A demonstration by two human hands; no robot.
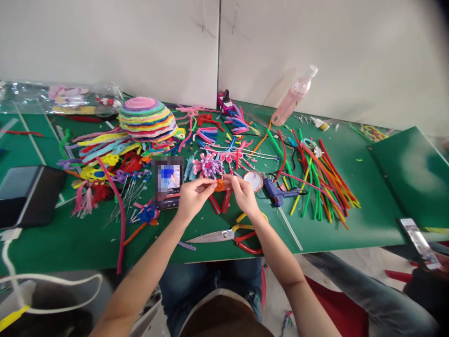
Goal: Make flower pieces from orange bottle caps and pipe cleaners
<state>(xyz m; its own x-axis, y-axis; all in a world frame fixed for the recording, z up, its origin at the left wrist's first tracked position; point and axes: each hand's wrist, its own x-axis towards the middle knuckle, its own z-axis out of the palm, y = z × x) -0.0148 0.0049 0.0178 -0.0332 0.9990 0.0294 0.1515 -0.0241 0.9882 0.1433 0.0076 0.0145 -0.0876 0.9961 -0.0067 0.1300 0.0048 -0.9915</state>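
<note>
- Piece of orange material [220, 186]: centre of the frame, above the green table [336, 241], held between both hands.
- Left hand [196, 196]: thumb and fingers pinched together on the left side of the piece.
- Right hand [243, 194]: thumb and fingers drawn together at its right side; exact finger contact is too small to tell.
- Pink-and-purple flower [207, 166]: just beyond the fingertips, centre of the frame.
- Red strips [221, 204]: beneath the hands, meeting in a V.
- Round pale disc [253, 181]: just beside the right hand.
- Blue glue gun [277, 192]: right of the disc, on its side; clear stick [290, 229] extends toward the lower edge of the table.
- Scissors [227, 235]: lower centre, blades pointing left, yellow and red handles partly covered by the right forearm.
- Screen device [170, 178]: left of centre, display partly pixelated.
- Striped dome [147, 119]: upper left, resting among coloured strips.
- Bottle [291, 100]: upper right, pink contents, appears tilted.
- Bundle of coloured stems [317, 182]: right of centre, fanned toward the lower right.
- Phone [420, 243]: lower right edge, in another person's hand.
</note>
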